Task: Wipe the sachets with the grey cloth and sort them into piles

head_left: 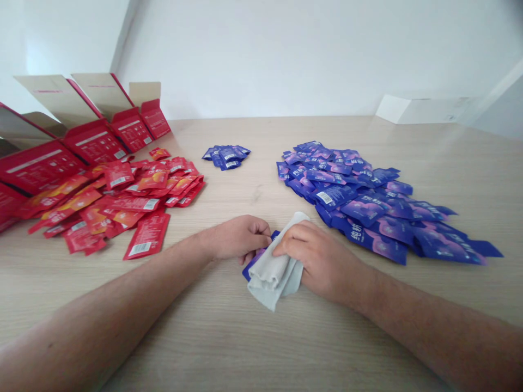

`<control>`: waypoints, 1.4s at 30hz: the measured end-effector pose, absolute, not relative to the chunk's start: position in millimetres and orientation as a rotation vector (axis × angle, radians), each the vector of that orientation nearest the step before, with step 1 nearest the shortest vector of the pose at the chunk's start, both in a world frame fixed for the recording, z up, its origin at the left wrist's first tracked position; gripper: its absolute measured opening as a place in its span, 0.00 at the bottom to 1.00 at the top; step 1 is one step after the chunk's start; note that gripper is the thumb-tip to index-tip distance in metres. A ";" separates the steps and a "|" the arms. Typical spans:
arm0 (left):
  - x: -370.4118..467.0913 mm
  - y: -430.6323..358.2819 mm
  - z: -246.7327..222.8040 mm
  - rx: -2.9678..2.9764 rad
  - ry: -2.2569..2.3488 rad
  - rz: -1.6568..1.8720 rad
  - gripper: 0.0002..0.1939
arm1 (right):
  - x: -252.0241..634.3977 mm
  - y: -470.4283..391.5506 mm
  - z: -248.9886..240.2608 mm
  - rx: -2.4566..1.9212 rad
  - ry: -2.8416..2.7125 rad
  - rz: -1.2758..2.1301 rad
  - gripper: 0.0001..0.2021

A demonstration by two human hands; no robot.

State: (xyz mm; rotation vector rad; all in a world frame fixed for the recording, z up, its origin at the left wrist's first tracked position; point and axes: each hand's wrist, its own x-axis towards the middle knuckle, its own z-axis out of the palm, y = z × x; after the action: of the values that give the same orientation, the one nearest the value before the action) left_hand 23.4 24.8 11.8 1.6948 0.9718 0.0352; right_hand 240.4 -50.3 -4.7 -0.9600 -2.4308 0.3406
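Note:
Just in front of me, my left hand point(249, 239) pinches a purple sachet point(248, 270) by its side, fingers closed. My right hand point(316, 258) grips a folded pale grey cloth point(272, 267) and presses it over the sachet, which hides most of the sachet's face. One corner of the cloth hangs down below the fingers. To the right of my right hand spreads a large heap of purple sachets point(347, 190). Farther back, left of centre, lies a small pile of purple sachets point(226, 156).
Many red and orange sachets point(131, 196) lie heaped on the left. Behind them stands a row of open red boxes point(96, 142) with raised flaps. A white box point(420, 110) sits against the wall at the back right of the wooden table point(229, 348).

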 end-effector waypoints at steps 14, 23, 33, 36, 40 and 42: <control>22.6 26.1 11.7 1.714 0.958 0.047 0.08 | 236.7 -54.6 -2.9 -0.835 -2.484 0.398 0.08; 22.4 25.4 11.9 1.703 0.949 0.045 0.09 | 237.6 -55.1 -3.0 -0.907 -2.451 0.339 0.10; 21.9 25.5 12.0 1.696 0.953 0.047 0.09 | 238.4 -52.4 -4.5 -1.012 -2.414 0.307 0.10; 21.9 25.5 12.9 1.707 0.950 0.059 0.08 | 233.9 -57.7 -3.9 -0.826 -2.497 0.350 0.08; 22.3 25.1 13.2 1.695 0.966 0.049 0.09 | 237.4 -54.8 -3.7 -0.933 -2.446 0.328 0.09; 22.6 24.7 13.3 1.690 0.969 0.043 0.09 | 239.6 -52.2 -4.1 -1.031 -2.400 0.287 0.11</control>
State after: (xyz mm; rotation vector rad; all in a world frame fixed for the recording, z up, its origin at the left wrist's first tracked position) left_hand 22.6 24.7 13.3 1.6900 0.9693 0.0428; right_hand 239.6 -52.2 -4.1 -1.0315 -2.3996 0.2870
